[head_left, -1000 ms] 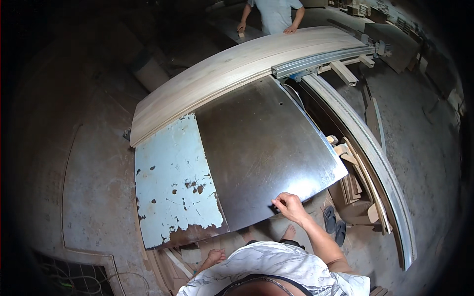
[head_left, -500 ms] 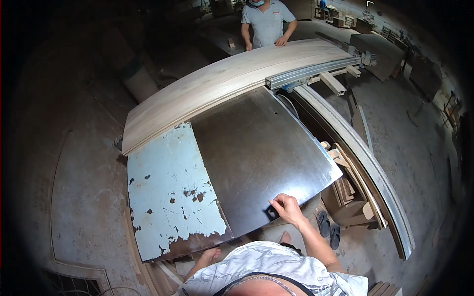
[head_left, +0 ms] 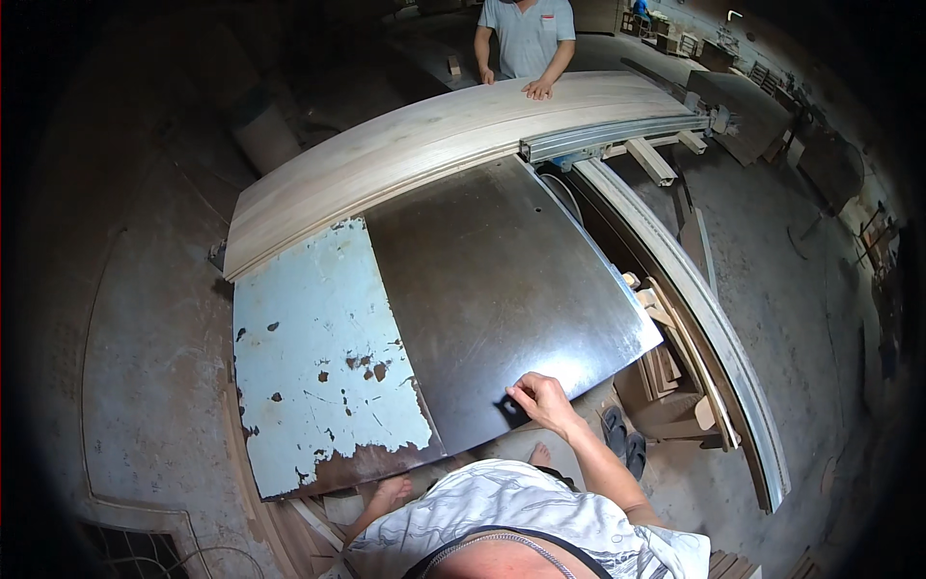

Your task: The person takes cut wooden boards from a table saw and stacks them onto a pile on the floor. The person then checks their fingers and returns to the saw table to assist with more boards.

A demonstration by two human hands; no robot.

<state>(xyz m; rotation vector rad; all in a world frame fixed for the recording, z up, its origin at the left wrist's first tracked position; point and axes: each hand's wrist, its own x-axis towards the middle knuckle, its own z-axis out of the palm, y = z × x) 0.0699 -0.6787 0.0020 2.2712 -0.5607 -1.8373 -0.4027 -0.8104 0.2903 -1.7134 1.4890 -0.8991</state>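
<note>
My right hand (head_left: 544,401) is over the front edge of a dark, smooth metal tabletop (head_left: 482,289), fingers curled and thumb and fingertips pinched together. A dark patch shows just under the fingertips; whether they hold anything I cannot make out. My left hand (head_left: 392,490) is low beside the table's front edge, small and partly shaded, so its grip is unclear. The left part of the top is a pale blue panel (head_left: 328,357) with peeling paint. Across the far side lies a long, light wooden board (head_left: 386,154).
A co-worker (head_left: 527,39) stands behind the board, hands on its far edge. A metal fence (head_left: 598,140) meets the board at right, and a long rail (head_left: 694,299) runs along the table's right side. Wood offcuts (head_left: 666,372) and dark sandals (head_left: 622,439) are below.
The view has shifted a little, moving the table left in it. My right hand stays at the front edge, slightly further left. The co-worker's hand reaches further onto the board.
</note>
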